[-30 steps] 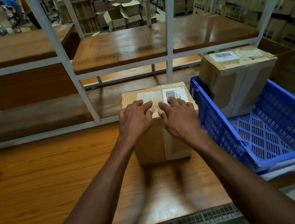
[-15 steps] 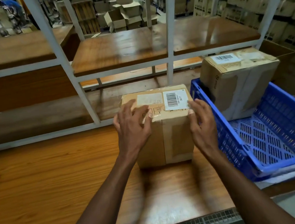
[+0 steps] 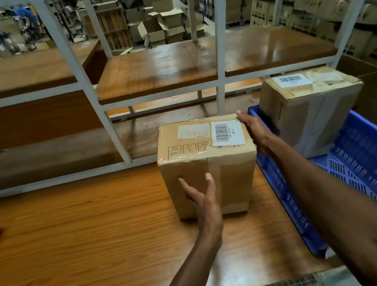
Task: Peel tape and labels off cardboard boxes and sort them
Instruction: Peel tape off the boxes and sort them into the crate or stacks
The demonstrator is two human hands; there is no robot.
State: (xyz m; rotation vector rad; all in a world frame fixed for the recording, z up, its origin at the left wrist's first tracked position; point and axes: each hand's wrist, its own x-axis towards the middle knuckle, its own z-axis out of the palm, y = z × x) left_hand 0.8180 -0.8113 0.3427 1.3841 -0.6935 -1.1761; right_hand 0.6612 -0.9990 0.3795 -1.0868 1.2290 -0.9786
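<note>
The left hand [image 3: 201,196] is reaching forward with straight fingers spread, its fingertips lying flat against the near face of the box [image 3: 207,164]; nothing is being gripped. The right hand [image 3: 255,131] is stretching along the box's right side, fingers extended and resting against the upper right edge, the thumb side uppermost; it too is lying open rather than grasping.

The box is standing upright on the table [image 3: 75,243], just left of the crate [image 3: 367,166] and touching or nearly touching its wall. Clear tape [image 3: 212,163] is running over its top and down the near face. Two labels are sitting on its top: a barcode label [image 3: 227,133] on the right and a plain label [image 3: 192,131] to its left.

One blue crate is tilting at the table's right edge, and a second box [image 3: 311,111] is sitting in its far end, carrying one barcode label of its own. So two boxes are lying within reach. Beyond, a white rack [image 3: 222,82] is holding wooden shelves, and many stacked cartons are blurring into the background.
</note>
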